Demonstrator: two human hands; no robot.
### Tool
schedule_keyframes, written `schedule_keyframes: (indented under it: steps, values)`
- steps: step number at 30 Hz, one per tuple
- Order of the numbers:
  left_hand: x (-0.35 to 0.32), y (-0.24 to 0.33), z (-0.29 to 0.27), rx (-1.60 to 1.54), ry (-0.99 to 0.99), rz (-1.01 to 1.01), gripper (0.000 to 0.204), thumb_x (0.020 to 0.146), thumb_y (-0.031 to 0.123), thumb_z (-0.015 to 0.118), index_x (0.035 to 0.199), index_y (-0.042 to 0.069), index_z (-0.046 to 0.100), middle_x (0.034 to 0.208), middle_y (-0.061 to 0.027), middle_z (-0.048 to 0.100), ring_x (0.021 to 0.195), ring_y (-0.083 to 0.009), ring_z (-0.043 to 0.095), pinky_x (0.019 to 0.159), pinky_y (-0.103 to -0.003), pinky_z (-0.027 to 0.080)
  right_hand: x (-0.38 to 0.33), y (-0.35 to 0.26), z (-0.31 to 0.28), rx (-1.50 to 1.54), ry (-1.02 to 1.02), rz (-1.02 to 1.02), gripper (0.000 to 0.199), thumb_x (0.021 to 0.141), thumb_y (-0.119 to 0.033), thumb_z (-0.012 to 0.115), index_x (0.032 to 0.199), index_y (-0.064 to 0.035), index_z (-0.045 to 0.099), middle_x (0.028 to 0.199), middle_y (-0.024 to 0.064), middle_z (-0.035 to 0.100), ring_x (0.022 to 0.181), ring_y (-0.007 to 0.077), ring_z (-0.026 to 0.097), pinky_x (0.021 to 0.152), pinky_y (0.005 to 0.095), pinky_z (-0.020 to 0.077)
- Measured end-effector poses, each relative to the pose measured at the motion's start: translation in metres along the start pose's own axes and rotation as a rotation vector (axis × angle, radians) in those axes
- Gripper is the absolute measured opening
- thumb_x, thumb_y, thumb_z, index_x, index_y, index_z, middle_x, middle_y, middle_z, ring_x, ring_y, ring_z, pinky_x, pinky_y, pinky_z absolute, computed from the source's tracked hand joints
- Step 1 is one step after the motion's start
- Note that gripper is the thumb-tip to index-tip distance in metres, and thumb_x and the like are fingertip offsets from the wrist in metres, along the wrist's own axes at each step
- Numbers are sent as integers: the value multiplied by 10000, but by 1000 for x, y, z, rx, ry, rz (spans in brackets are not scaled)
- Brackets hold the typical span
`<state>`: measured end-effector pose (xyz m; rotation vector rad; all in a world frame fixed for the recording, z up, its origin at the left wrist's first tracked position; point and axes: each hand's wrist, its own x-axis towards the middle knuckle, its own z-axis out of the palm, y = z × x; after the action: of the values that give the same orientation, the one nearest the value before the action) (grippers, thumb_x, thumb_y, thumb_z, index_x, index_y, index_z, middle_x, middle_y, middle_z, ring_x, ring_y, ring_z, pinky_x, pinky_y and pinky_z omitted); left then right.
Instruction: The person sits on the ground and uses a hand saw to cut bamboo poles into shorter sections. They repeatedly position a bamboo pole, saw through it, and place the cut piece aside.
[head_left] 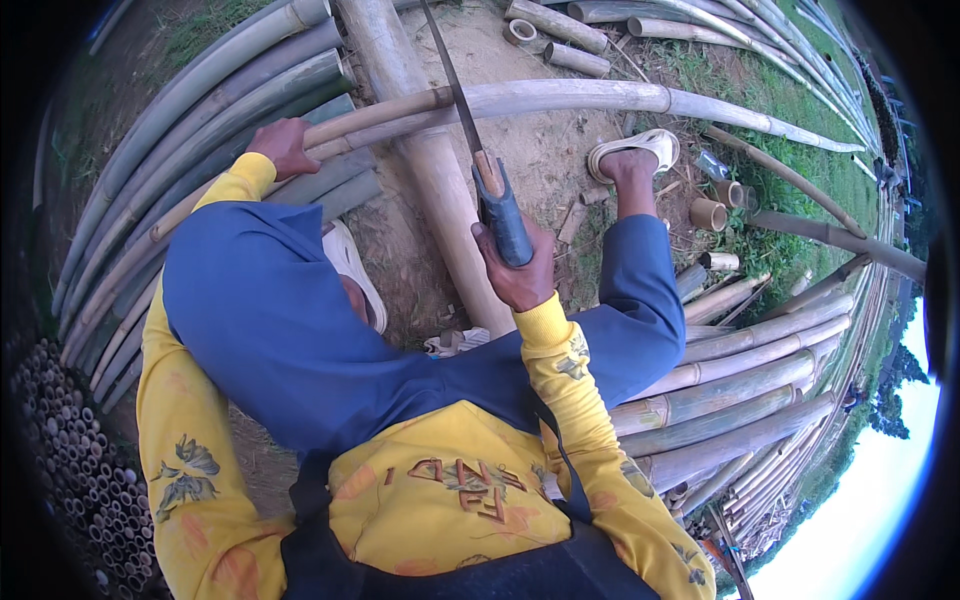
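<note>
My right hand (521, 268) is wrapped round the dark handle of a handsaw (508, 225). Its long narrow blade points away from me and crosses a thin brown bamboo pole (390, 108) close to that pole's right end; how deep the teeth sit cannot be made out. My left hand (283, 148) grips the thin pole farther left, above my bent knee. A thicker pale bamboo pole (590, 96) runs alongside and on to the right. Under both poles lies a stout log (440, 190).
Long bamboo poles (210, 90) are stacked on the left, with more poles (740, 390) at the right. Cut bamboo ends (70, 450) show at lower left. Short bamboo pieces (708, 213) lie near my sandalled foot (635, 155). Other offcuts (577, 58) rest on the dirt ahead.
</note>
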<state>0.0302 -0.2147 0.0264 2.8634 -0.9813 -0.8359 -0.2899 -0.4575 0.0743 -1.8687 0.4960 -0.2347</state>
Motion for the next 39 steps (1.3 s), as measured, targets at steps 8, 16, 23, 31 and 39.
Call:
schedule_keyframes:
  steps: [8, 16, 23, 31, 39]
  values:
    - [-4, -10, 5, -3, -17, -27, 591, 665, 346, 812, 1156, 31, 724, 1056, -236, 737, 1028, -405, 698, 953, -490, 536, -89, -13, -32, -22, -80, 63, 344, 883, 7, 729, 1223, 34, 688, 925, 118, 734, 818, 129, 667, 779, 281, 526]
    - [-2, 0, 2, 4, -19, 7, 563, 663, 338, 805, 1124, 25, 727, 1036, -237, 739, 1009, -410, 700, 940, -487, 538, 6, 6, -3, -7, -39, 44, 212, 919, -151, 778, 980, 23, 674, 721, 17, 583, 675, 90, 479, 636, 284, 453]
    - [-9, -3, 9, 17, 10, -44, 562, 663, 334, 806, 1121, 17, 726, 1065, -245, 734, 1022, -409, 698, 945, -488, 534, -93, -19, -31, -6, -52, 145, 351, 861, -13, 739, 1208, 20, 700, 881, 173, 732, 748, 130, 675, 729, 288, 539]
    - [1, -2, -9, 16, 11, 2, 619, 657, 343, 822, 1166, 6, 716, 1076, -257, 728, 1041, -415, 693, 958, -488, 534, -47, 7, -15, 14, 15, 129, 178, 901, -61, 743, 1050, 27, 705, 753, 102, 647, 688, 115, 556, 683, 306, 504]
    - [-9, 1, 3, 14, 2, -33, 665, 659, 351, 817, 1216, 8, 703, 1117, -246, 728, 1063, -404, 694, 979, -479, 532, -48, 4, -19, -63, -45, 70, 172, 870, -66, 748, 1015, 13, 701, 677, 106, 618, 608, 144, 542, 628, 326, 489]
